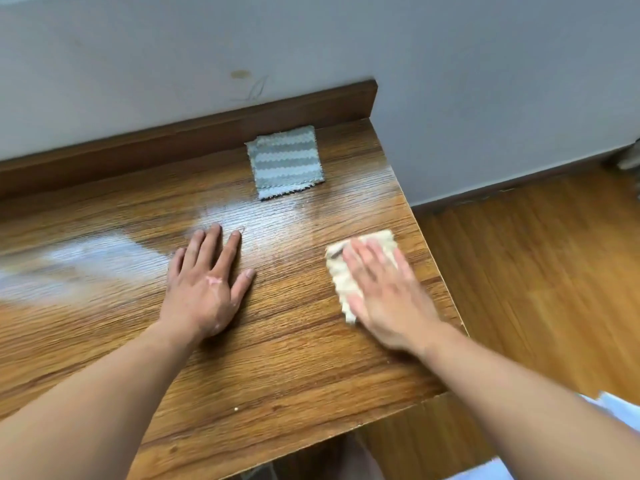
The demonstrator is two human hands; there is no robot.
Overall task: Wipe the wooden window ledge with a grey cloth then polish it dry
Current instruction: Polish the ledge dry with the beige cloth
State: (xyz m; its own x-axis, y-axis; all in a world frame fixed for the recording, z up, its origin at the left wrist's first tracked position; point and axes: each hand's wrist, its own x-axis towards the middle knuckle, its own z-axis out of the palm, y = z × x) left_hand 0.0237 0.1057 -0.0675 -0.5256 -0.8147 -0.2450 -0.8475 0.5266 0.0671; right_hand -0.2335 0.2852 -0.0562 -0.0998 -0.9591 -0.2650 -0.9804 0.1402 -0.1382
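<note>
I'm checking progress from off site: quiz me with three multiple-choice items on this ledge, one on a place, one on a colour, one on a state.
1. Where does the grey cloth lie?
A. under the left hand
B. near the back trim, apart from both hands
C. on the floor

2. What colour is the cloth under the right hand?
A. beige
B. blue
C. black

3. How is the left hand?
A. fisted around a cloth
B. lifted clear
C. flat and empty on the ledge

Answers: B, it lies untouched by the trim; A, the beige cloth shows around the fingers; C, its fingers are spread on bare wood.
</note>
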